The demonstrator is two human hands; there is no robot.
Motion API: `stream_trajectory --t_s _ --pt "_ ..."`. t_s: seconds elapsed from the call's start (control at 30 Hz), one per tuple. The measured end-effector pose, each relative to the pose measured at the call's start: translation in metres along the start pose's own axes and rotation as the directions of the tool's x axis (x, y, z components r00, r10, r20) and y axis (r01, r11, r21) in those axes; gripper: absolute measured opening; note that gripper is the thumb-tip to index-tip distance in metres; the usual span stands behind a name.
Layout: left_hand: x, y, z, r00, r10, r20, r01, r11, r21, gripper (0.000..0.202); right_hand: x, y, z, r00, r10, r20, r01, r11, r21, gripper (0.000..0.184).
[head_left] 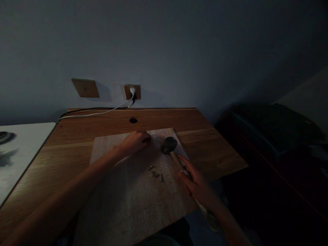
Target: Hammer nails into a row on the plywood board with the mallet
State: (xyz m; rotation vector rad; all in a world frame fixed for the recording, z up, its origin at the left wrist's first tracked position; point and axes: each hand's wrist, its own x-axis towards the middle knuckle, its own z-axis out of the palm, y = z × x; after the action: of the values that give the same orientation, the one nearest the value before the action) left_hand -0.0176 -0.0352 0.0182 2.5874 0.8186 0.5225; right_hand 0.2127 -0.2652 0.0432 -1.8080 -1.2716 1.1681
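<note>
My right hand (193, 181) is wrapped around the wooden handle of a hammer (169, 145). The hammer's dark, round head hovers over or rests on the far right part of a pale wooden board (123, 191); I cannot tell which. Just left of the head, my left hand (137, 140) is at the board's far side, fingers curled together. What they hold, if anything, is hidden. Several metal nails (154, 173) lie loose in a small group mid-board, nearer to me than the hammer head. Tiny upright bits, too small to name, show between my left hand and the head.
Under the board is a brown wooden desk (212, 143) with a round cable hole (133, 120). White and black cables run from a wall socket (132, 91) to the left. A white surface (28, 143) adjoins the desk at left. A dark, bulky item (276, 126) stands at right.
</note>
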Motion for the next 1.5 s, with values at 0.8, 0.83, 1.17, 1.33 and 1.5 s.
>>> stream_trajectory --t_s 0.8,0.83,1.17,1.33,1.5 --pt "0.001 0.002 0.009 0.980 -0.184 -0.074 0.158 0.948 -0.277 0.047 0.038 -0.041 0.028 0.991 -0.134 0.029 0.134 0.991 -0.026 0.061" --pt "0.001 0.001 0.009 0.981 -0.180 -0.077 0.152 0.948 -0.281 0.047 0.037 -0.042 0.029 0.991 -0.129 0.023 0.129 0.991 -0.042 0.060" --pt "0.000 -0.003 0.013 0.979 -0.178 -0.100 0.143 0.946 -0.292 0.046 0.034 -0.053 0.032 0.987 -0.163 -0.010 0.159 0.972 -0.171 0.059" --pt "0.001 -0.003 0.013 0.980 -0.173 -0.093 0.139 0.946 -0.294 0.045 0.035 -0.053 0.033 0.988 -0.151 -0.015 0.146 0.970 -0.195 0.061" --pt "0.002 0.004 -0.004 0.978 -0.202 -0.058 0.188 0.964 -0.186 0.035 0.036 -0.046 0.027 0.985 -0.172 -0.003 0.170 0.973 -0.154 0.060"
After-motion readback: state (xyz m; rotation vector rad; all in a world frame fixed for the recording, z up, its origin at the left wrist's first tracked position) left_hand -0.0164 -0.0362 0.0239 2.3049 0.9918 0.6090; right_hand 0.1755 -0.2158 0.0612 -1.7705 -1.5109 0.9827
